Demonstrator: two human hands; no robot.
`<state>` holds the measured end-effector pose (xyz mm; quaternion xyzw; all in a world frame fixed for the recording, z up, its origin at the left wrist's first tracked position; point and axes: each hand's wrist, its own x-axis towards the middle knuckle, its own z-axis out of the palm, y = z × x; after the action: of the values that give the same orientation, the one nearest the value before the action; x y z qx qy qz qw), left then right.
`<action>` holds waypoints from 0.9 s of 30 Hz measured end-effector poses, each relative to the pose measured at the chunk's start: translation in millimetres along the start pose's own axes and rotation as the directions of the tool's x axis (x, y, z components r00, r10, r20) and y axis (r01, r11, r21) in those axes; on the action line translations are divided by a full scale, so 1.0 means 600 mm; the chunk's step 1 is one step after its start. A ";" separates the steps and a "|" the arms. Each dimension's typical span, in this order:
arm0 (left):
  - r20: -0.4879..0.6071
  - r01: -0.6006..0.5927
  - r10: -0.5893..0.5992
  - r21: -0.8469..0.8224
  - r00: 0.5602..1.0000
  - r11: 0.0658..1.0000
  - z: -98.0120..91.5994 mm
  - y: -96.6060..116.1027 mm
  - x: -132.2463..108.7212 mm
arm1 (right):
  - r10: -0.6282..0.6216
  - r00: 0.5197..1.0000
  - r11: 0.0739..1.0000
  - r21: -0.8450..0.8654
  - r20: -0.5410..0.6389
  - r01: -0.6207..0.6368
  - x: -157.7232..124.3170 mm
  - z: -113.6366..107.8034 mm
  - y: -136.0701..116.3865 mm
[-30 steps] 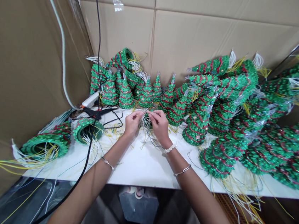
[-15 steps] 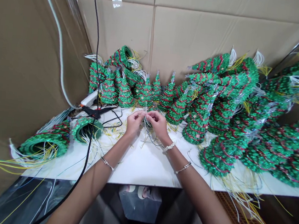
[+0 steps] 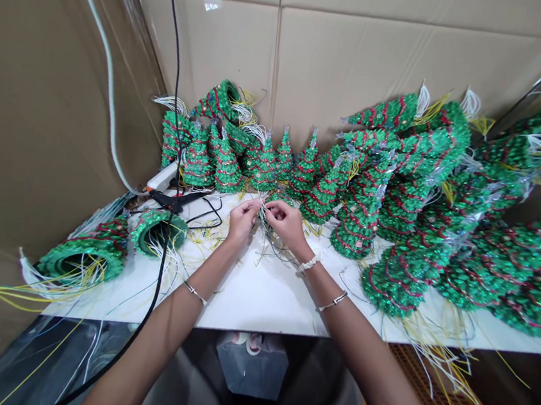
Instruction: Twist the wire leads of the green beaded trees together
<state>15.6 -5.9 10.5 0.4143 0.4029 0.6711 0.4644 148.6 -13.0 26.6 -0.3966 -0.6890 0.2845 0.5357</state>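
Note:
My left hand and my right hand meet over the middle of the white table, fingertips pinched close together. Between them runs a bundle of thin white wires, gripped by both hands; darker wire ends hang below onto the tabletop. Part of a green tinsel tree shows just behind my fingers, lying low; whether the wires come from it I cannot tell. Small upright Christmas trees with red garland stand right behind my hands.
Many more tinsel trees crowd the right side, wires trailing off the edge. Two hollow trees lie at left beside a black-and-orange glue gun and a white power strip. A black cable hangs across the left. Cardboard walls the back.
The right fingers have shifted slightly and curled more around the wires. Both hands otherwise stay in place, and the trees have not moved.

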 end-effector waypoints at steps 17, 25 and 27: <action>0.022 0.013 -0.012 -0.009 1.000 1.000 -0.001 0.003 0.000 | -0.129 0.991 0.973 -0.187 0.030 0.132 -0.001 -0.004 0.004; -0.007 0.007 -0.007 -0.026 1.000 1.000 0.001 0.003 0.000 | -0.127 0.986 0.989 -0.088 -0.108 0.118 0.004 -0.008 -0.010; 0.000 0.006 -0.006 -0.028 1.000 1.000 0.001 0.003 0.000 | -0.093 0.983 0.995 0.004 -0.159 0.095 0.006 -0.011 -0.013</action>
<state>15.4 -6.3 12.3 0.4066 0.3949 0.6753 0.4720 152.9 -14.0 36.6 -0.3816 -0.6606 0.2305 0.6041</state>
